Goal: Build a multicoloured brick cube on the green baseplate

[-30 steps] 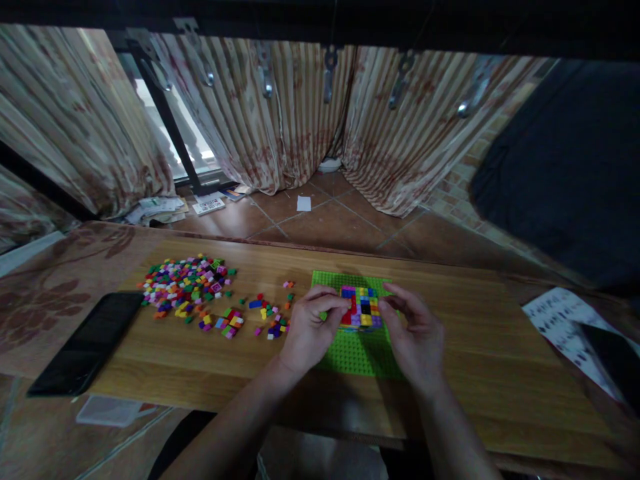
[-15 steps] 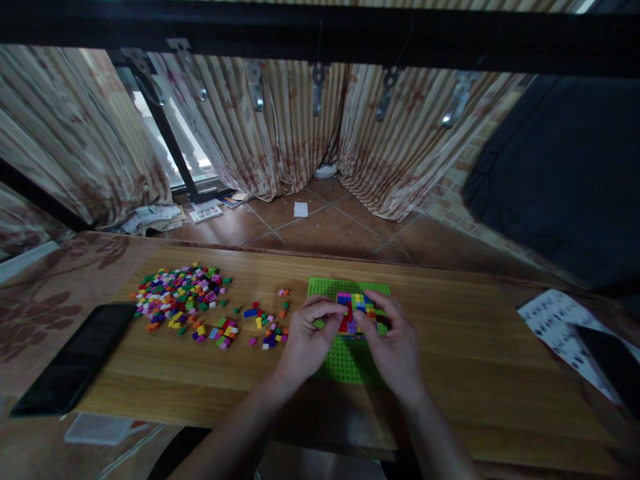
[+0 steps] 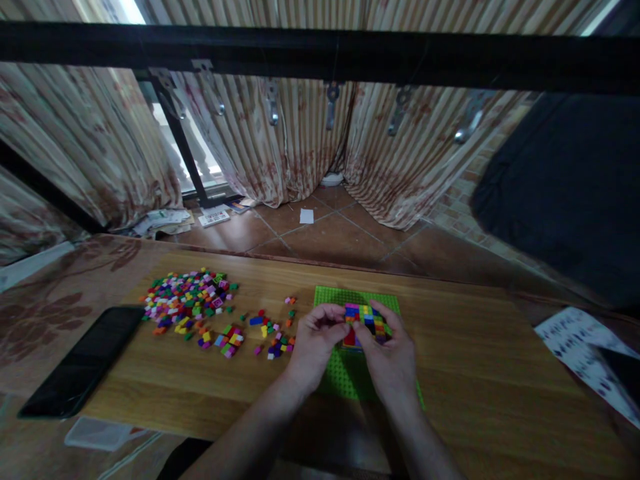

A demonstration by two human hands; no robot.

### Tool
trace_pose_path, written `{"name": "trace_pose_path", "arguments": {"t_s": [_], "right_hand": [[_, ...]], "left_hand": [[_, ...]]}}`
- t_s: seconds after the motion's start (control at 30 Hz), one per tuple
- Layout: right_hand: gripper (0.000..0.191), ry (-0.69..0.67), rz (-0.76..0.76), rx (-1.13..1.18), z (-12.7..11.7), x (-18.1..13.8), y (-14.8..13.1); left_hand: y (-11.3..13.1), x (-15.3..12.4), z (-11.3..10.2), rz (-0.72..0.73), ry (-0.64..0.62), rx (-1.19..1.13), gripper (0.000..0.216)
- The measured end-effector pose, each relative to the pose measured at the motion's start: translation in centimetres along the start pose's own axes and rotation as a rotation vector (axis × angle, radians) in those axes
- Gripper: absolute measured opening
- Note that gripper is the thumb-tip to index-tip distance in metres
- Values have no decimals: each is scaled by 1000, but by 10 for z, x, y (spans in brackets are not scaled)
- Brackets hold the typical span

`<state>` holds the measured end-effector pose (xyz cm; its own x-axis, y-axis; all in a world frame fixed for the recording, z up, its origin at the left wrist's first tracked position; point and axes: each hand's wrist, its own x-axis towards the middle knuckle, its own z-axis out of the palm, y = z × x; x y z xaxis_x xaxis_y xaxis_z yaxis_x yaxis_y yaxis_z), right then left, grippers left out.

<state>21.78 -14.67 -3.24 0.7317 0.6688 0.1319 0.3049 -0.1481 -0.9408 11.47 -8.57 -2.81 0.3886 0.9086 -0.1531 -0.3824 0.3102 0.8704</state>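
Observation:
A green studded baseplate point(image 3: 357, 298) lies on the wooden table point(image 3: 475, 360). A block of many-coloured small bricks point(image 3: 367, 318) is built on its middle. My left hand point(image 3: 315, 347) is at the block's left edge, fingers curled in a pinch; what it pinches is too small to make out. My right hand point(image 3: 390, 360) rests on the block's near right side, fingers bent and pressed against the bricks. Both wrists cover the plate's near half.
A heap of loose coloured bricks point(image 3: 185, 300) lies at the left, with scattered ones point(image 3: 270, 330) nearer my hands. A black phone point(image 3: 83, 360) lies at the table's left edge. Printed paper point(image 3: 580, 340) lies at the right. Curtains and tiled floor are beyond.
My right hand has slid left onto the brick block and now meets my left hand there. The camera view tilted up slightly.

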Motion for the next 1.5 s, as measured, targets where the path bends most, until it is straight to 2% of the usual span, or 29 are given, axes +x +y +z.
{"name": "trace_pose_path", "arguments": {"t_s": [0.17, 0.4, 0.53, 0.6, 0.7, 0.83, 0.9, 1.03, 1.23, 1.37, 1.5], "right_hand": [[45, 24, -4, -64, 4, 0, -4], [48, -47, -66, -48, -2, -1, 3], [58, -67, 43, -91, -10, 2, 2], [66, -92, 12, -123, -13, 5, 2], [80, -180, -119, -204, -21, 9, 7], [80, -342, -229, -275, -30, 15, 17], [76, -354, -245, -305, -31, 17, 21], [74, -312, -250, -340, -29, 18, 22], [79, -307, -272, -355, -30, 20, 22], [79, -268, -284, -344, -33, 19, 17], [71, -219, -287, -306, -34, 16, 9]], "left_hand": [[2, -1, 2, -27, 9, -32, 20], [-3, -2, 2, -10, -25, -26, 22], [-3, -1, -4, 27, -41, 60, 22], [1, 0, -8, 58, -35, 126, 20], [11, 2, -18, 121, 3, 219, 15], [31, 9, -42, 166, 21, 368, 11], [44, 13, -60, 185, 13, 518, 10], [74, 16, -103, 263, 143, 683, 14], [105, 6, -151, 102, 137, 1128, 29], [116, -6, -171, 38, 37, 1213, 21], [117, -15, -178, -43, -5, 1294, 16]]}}
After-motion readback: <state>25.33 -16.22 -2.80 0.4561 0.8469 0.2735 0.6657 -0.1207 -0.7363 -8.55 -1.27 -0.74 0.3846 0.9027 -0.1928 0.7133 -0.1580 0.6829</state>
